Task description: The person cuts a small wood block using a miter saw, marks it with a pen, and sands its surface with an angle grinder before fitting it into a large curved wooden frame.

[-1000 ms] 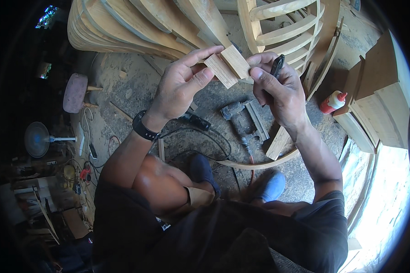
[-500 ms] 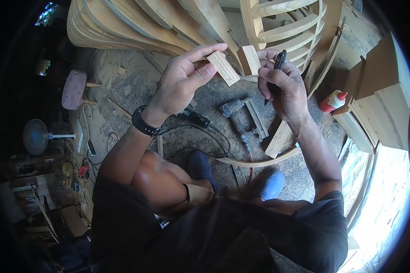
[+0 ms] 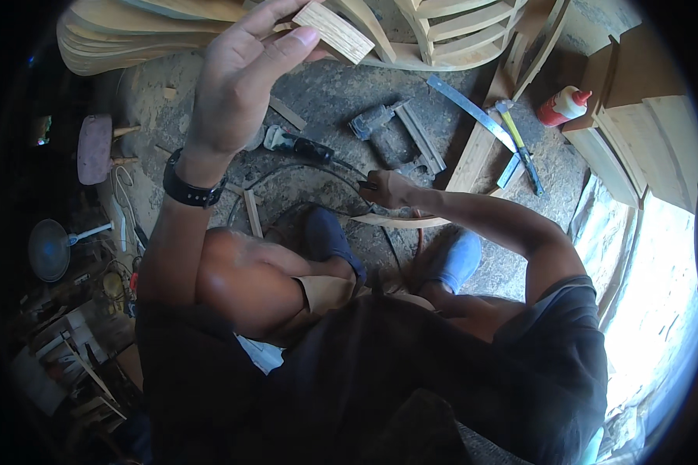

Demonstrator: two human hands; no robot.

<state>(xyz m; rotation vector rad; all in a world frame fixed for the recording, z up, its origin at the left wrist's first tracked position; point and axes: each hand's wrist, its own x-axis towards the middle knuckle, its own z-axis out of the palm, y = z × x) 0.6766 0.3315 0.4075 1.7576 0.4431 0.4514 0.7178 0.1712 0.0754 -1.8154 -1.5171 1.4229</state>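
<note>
Raised at the upper left, my left hand [image 3: 240,85] grips a small rectangular wood block [image 3: 335,32] between thumb and fingers. The block is pale on its face, with a browner side underneath. My right hand [image 3: 394,191] is lower, in front of my body, closed on a black pen [image 3: 368,185] whose end sticks out to the left. Below and beyond that hand lie a pneumatic nail gun [image 3: 376,124] and a power tool with a dark body [image 3: 310,149] on the floor. Curved wooden slat frames [image 3: 465,35] stand at the far side.
To the right lie a yellow-handled hammer [image 3: 517,136], a metal strip [image 3: 469,110] and a wooden board [image 3: 473,159]. A red and white glue bottle [image 3: 564,107] stands beside wooden panels [image 3: 644,85]. At left are a padded stool [image 3: 95,149] and a fan [image 3: 50,249]. Cables cross the floor.
My right hand has come down toward my body with the pen, away from the second block by its fingers. My left hand has moved up and left with its block. The view has shifted.
</note>
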